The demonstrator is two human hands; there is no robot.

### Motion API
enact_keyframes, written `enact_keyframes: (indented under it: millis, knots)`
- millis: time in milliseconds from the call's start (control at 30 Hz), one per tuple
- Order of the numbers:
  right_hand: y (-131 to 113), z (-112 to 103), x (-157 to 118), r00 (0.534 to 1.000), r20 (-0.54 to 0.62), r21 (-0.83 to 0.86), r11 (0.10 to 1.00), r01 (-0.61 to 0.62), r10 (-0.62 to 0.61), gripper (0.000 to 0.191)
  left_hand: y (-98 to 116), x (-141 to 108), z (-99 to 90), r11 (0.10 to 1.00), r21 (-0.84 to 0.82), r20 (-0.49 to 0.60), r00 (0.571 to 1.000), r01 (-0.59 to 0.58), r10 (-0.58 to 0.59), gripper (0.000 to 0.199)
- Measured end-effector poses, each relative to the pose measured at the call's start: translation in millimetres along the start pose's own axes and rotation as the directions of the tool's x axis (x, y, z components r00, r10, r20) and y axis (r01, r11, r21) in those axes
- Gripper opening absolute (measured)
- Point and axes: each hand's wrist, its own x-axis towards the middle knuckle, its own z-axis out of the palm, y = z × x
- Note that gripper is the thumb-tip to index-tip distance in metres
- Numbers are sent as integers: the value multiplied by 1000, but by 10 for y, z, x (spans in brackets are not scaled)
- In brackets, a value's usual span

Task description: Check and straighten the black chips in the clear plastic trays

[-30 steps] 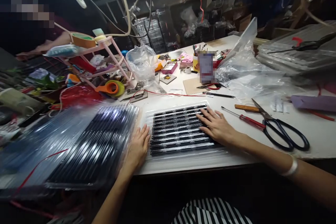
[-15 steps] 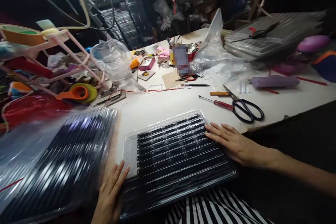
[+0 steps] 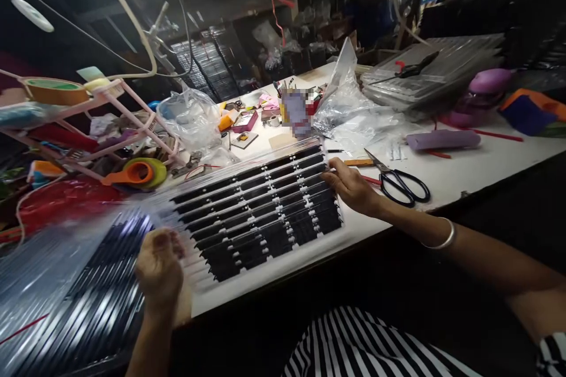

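Tray [image 3: 194,260] looks glossy plas., tabletop [image 3: 490,168] smooth, scissor blades [image 3: 377,162] mtl.

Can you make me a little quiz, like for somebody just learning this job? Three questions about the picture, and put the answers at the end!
1. True or false: the scissors are lying on the white table.

2. Pick one. What is worn on the person's right arm?
A. A big watch
B. A pale bangle
C. A long glove

3. Count: how many hands are holding the clear tray with the black strips?

Key:
1. True.
2. B.
3. Two: the left hand at one end and the right hand at the other.
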Motion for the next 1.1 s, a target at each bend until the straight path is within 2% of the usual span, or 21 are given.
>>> enact_keyframes:
  millis: [67,133,333,433,500,567,633,700,800,900,1000,1100]
  knots:
    - [-46,75,125,983,112,-47,989,-141,146,45,150,153,69,983,72,84,981,167,-173,58]
    - [-7,164,187,957,200,-118,975,-188,209,51,242,224,161,961,147,161,953,233,-256,56]
    - [211,316,190,889,370,-338,931,-142,270,61,228,175,407,937,323,276,933,135,-229,51]
    - [144,326,133,896,358,-428,899,-92,262,61,323,122,437,924,378,294,940,53,-174,53]
    - [63,375,82,914,345,-446,894,-42,215,54,463,83,474,929,369,313,945,-29,-95,53]
    - [-15,481,34,928,364,-425,901,90,79,48,624,42,561,938,321,369,929,-130,3,52]
    - [-87,617,9,903,418,-364,893,264,-96,48,756,4,686,940,254,440,893,-227,97,53]
    - [-162,730,17,852,478,-293,876,384,-214,54,831,-23,800,935,194,494,853,-298,169,57]
    - [-279,773,68,805,550,-247,877,411,-223,67,859,-35,859,923,151,549,807,-352,218,66]
    - [-348,708,106,775,599,-238,880,411,-200,76,880,-31,811,917,157,588,781,-366,211,77]
    - [-337,662,119,758,607,-200,878,435,-238,87,916,-43,802,915,160,565,795,-370,222,85]
    - [-301,661,147,765,570,-172,867,468,-300,81,871,-69,876,927,130,492,835,-352,248,82]
